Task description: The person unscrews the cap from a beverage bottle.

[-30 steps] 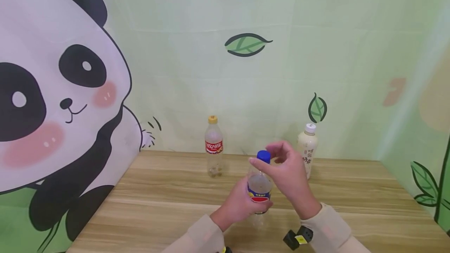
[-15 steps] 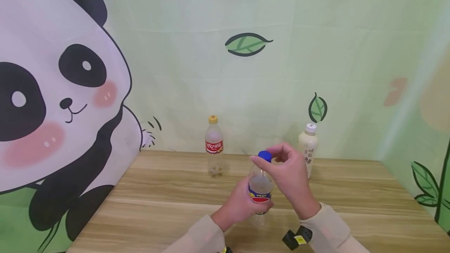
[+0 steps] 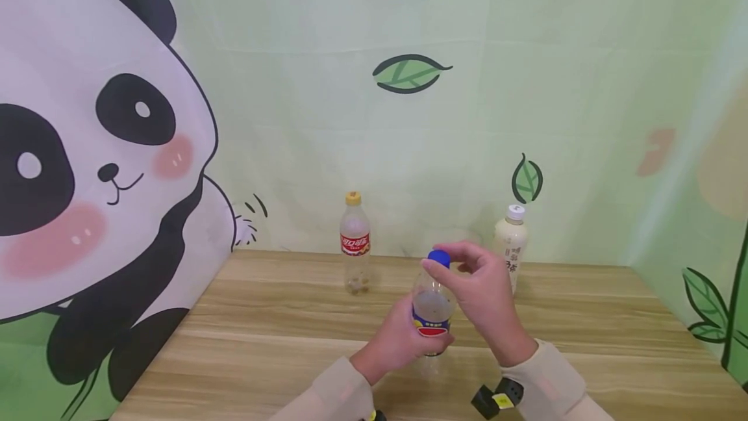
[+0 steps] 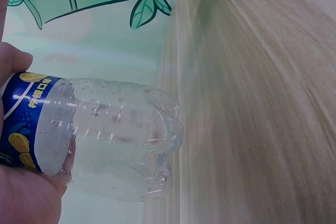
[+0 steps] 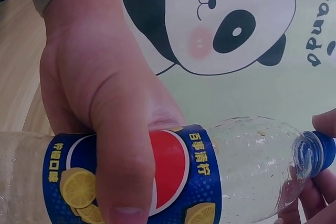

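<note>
A clear plastic soda bottle (image 3: 432, 305) with a blue lemon label stands upright in front of me in the head view. My left hand (image 3: 402, 338) grips it round the label, thumb across the front. At the top, my right hand (image 3: 489, 288) pinches the blue cap (image 3: 439, 257) between thumb and fingers. The cap sits on the neck. In the left wrist view the bottle's lower part (image 4: 118, 135) looks transparent, with droplets on it. The right wrist view shows the label (image 5: 207, 182) partly behind the left thumb, and the right fingertips around the cap.
Behind the hands, a clear cola bottle (image 3: 356, 244) with a yellow cap and red label stands on the wooden table (image 3: 263, 330). A cream-coloured bottle (image 3: 511, 236) with a white cap stands at the back right, partly hidden by the right hand. A printed panda backdrop (image 3: 304, 115) rises behind.
My right thumb and fingers have drawn in closer around the blue cap. The left hand and the bottle stay in nearly the same place.
</note>
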`<state>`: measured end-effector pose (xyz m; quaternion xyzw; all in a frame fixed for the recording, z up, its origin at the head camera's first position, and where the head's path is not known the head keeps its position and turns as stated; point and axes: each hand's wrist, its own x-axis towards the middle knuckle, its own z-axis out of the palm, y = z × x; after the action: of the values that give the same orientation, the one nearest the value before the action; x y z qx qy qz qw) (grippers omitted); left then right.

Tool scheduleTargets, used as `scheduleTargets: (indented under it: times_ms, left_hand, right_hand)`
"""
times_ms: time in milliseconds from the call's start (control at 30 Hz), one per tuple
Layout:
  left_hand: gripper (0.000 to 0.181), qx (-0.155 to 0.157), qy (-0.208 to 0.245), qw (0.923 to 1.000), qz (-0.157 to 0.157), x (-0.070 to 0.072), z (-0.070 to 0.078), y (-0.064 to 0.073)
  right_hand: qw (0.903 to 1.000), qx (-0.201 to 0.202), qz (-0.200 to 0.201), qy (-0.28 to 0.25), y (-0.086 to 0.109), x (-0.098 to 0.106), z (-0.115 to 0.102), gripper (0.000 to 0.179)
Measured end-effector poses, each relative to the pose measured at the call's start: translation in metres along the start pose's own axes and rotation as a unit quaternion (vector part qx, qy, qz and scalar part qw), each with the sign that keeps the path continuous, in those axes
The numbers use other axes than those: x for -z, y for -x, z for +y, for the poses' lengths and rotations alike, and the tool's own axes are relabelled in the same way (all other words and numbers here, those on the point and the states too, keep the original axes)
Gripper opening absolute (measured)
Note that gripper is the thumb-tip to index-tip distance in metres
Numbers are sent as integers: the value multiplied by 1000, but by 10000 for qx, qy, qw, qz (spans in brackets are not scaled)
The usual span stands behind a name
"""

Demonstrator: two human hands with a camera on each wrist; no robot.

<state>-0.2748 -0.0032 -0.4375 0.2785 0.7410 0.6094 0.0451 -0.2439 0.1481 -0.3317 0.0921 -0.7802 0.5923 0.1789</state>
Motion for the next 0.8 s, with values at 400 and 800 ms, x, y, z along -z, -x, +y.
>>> scheduleTargets:
  times_ms: [400,800]
  left_hand:
    - [57,8,20,10000,-29,0,-1,0]
    - [61,-16,54,10000,-69,0,-3,-1]
  right_hand:
    - [9995,-37,-262,-170,1,-1,1,27]
    - [9963,22,-799,-305,1,3,0,33]
